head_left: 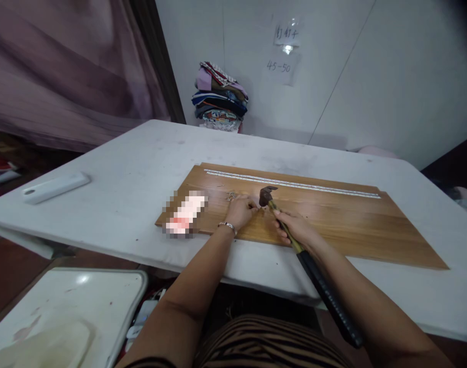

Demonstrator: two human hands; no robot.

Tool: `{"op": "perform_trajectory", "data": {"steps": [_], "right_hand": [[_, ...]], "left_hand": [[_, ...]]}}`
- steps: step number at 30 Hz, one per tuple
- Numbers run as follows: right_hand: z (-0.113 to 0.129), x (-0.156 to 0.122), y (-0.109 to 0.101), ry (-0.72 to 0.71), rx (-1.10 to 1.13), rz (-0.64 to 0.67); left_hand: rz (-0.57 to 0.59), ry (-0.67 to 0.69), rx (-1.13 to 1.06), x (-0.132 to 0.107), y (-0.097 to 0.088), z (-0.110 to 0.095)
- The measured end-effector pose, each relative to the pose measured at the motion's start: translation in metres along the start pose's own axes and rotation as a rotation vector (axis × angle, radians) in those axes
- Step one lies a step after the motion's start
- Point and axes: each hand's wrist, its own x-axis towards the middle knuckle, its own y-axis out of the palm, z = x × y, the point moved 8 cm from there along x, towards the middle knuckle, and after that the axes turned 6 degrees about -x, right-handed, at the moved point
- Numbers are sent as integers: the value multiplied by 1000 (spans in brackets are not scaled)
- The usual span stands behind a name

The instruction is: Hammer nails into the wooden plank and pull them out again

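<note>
Probably a home: folded clothes [220,99], curtain [72,66].

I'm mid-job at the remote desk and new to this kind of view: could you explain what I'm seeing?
There is no machine here, just someone working bare-handed. The single picture comes from a camera worn on that person's head, looking forward and down. A wooden board lies on a white table, bearing two long pale strips, small metal pieces resembling nails, and a pixelated item. The right hand grips a hammer near its metal end. The left hand is beside that end; whether its fingertips pinch anything is too small to tell.
</note>
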Motion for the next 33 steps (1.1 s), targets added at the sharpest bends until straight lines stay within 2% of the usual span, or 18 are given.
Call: {"op": "perform_trajectory", "data": {"steps": [20, 33], "right_hand": [[-5, 4, 1, 0, 5, 11], [1, 0, 0, -4, 17, -1]], "left_hand": [[0, 1, -13, 1, 1, 2], [7, 1, -20, 0, 0, 1]]}}
